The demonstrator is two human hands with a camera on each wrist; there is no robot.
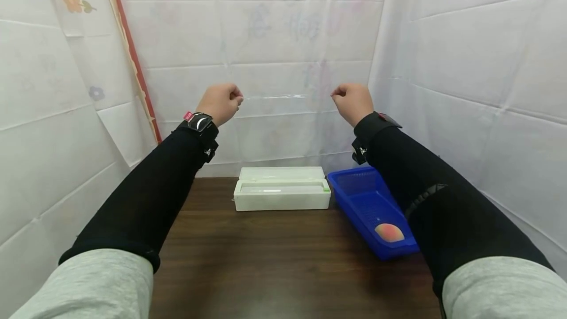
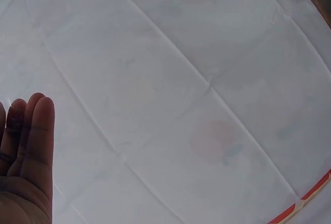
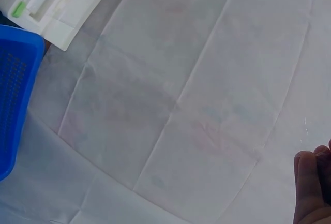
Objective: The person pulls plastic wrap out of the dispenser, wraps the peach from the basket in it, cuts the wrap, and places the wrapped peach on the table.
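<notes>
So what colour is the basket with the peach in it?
The basket is bright blue, best seen in the head view; the peach lies inside it.

Stretched sheet of clear cling film: thin transparent plastic, glossy, faintly creased.
Long white dispenser box: matt, smooth, plastic by the look.
Blue rectangular perforated basket: hard plastic, mesh-textured, slight sheen.
Dark brown table: wood grain, smooth, low satin shine.
Pink-orange peach: soft matt skin.
White backdrop sheets: matt, fold-creased, cloth or paper unclear.
Black sleeves: matt knit cloth.
</notes>
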